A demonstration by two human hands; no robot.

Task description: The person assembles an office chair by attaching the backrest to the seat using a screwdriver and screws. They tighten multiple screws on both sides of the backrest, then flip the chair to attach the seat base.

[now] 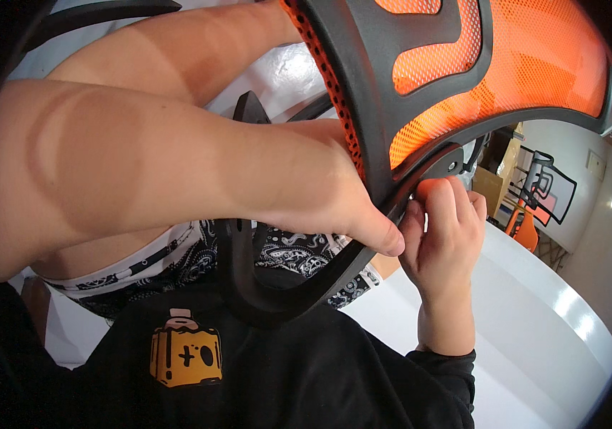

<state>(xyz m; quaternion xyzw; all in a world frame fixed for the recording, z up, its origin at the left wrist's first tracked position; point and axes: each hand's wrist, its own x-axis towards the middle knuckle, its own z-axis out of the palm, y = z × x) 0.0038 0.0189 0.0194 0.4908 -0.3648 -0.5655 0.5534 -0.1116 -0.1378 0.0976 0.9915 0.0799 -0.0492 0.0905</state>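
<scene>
A chair back with orange mesh in a black plastic frame leans over my lap. My left hand comes across from the left and is closed around the frame's lower edge, thumb on top; its other fingers are hidden behind the frame. Close beside that thumb, my right hand has its fingers curled in against the frame's underside. Whatever sits between those fingertips is hidden. Just above them is a black bracket with a small metal fastener. A black curved armrest loop hangs below, against my shirt.
My bare leg stretches out at the upper left, beneath a black curved part. A glossy white surface spreads to the right. Farther back are a cardboard box and another orange-and-black chair by the wall.
</scene>
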